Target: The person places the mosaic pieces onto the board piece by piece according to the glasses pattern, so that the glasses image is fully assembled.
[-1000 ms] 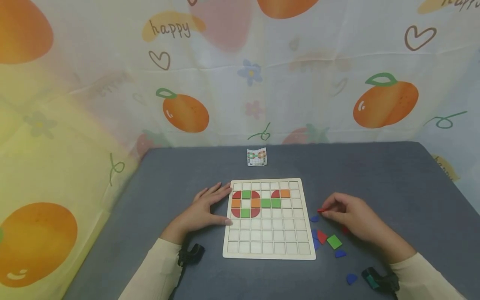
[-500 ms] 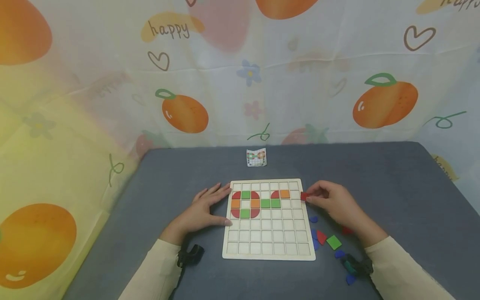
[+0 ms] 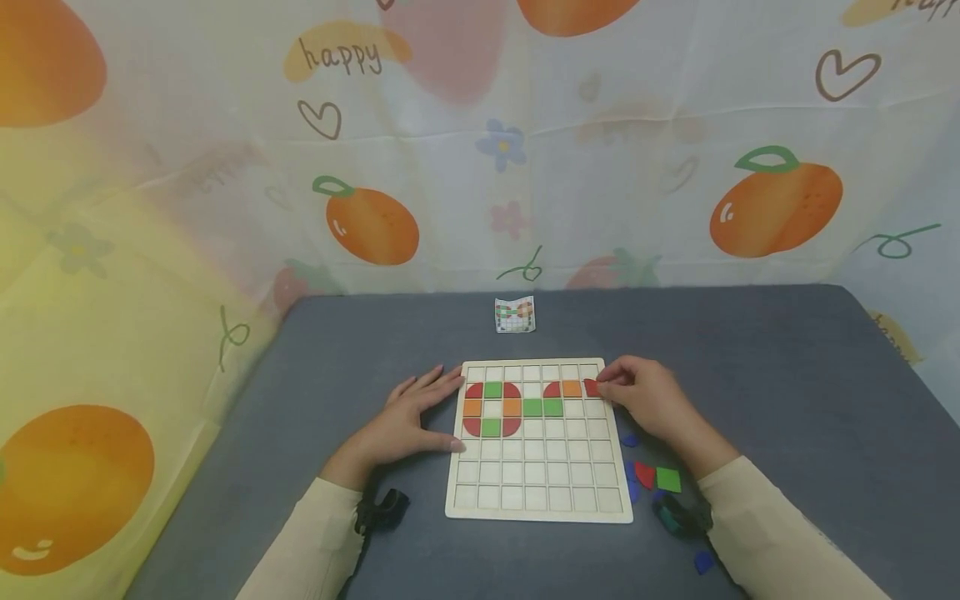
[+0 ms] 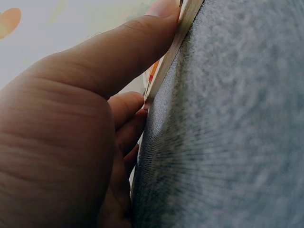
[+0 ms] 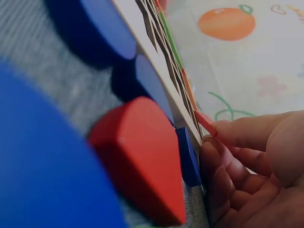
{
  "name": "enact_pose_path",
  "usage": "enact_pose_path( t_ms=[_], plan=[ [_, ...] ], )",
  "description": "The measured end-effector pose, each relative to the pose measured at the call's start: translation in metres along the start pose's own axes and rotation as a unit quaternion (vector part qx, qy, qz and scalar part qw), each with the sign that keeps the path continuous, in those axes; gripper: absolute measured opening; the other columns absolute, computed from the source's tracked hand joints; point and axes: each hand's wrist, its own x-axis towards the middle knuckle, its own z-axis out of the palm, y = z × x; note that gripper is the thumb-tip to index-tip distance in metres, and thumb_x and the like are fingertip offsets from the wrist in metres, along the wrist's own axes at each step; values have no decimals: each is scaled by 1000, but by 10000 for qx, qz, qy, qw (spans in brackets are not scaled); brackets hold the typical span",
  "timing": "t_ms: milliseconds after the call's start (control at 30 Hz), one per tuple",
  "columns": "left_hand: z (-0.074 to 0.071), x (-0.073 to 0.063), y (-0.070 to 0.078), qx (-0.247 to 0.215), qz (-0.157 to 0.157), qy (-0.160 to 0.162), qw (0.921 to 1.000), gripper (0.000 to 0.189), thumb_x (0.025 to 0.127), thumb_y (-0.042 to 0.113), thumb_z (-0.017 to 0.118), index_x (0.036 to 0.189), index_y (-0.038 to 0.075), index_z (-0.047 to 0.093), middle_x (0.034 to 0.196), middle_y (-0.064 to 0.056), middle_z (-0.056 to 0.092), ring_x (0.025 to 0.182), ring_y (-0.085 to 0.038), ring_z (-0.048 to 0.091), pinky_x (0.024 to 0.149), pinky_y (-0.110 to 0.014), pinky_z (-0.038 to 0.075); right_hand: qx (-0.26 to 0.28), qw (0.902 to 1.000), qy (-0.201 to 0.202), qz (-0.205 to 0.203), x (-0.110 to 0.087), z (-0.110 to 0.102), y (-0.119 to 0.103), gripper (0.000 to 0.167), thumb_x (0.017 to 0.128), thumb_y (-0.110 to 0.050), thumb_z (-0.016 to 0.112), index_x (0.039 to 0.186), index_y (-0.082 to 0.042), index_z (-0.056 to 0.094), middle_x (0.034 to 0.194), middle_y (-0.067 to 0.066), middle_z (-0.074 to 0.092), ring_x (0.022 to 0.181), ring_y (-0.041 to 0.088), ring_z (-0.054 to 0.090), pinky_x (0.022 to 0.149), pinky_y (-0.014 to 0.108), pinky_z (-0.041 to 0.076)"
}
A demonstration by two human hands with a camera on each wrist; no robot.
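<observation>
A pale wooden grid board (image 3: 540, 510) lies on the table, with red, green and orange tiles set in its upper rows. My right hand (image 3: 654, 404) pinches a red rounded-corner tile (image 3: 592, 388) between thumb and fingers, at the right end of the second row beside an orange tile (image 3: 572, 388). In the right wrist view that red tile (image 5: 205, 124) tilts, one edge down at the board. Along the board's left edge my left hand (image 3: 411, 423) rests, its fingers and thumb extended and spread, touching the rim.
Right of the board lie a loose red tile (image 3: 644, 475), a green square tile (image 3: 668, 480) and several blue tiles (image 3: 703, 562). A small printed pattern card (image 3: 514, 314) is behind the board. A patterned cloth (image 3: 420, 150) hangs at the back.
My right hand has carried the red tile left and away from me, from beside the loose tiles onto the board. The loose green tile has turned slightly. My left hand stays put.
</observation>
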Motion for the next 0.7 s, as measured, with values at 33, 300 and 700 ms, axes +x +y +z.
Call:
enact_pose_path(
  t_ms=[33,300,700],
  plan=[
    [0,0,0,6,-1,-3,10000,106,84,50,95,170,19,42,176,9,30,165,-27,11,126,-62,1,-9,10000,-14,20,0,0,0,16,104,-16,77,113,-3,76,96,5,74,87,24,64,77,40,51],
    [0,0,1,19,-5,-19,10000,106,84,50,94,170,19,41,176,10,29,165,-26,11,126,-62,1,-2,10000,-11,9,2,3,0,19,108,-22,73,115,-5,77,101,5,74,90,25,64,78,42,50],
    [-1,-1,4,-18,-6,-33,10000,107,84,50,95,170,18,41,176,8,29,165,-27,11,126,-62,1,257,9996,-94,-101,-2,2,-1,25,109,-26,72,122,-5,75,110,8,73,99,27,63,84,43,50]
  ],
)
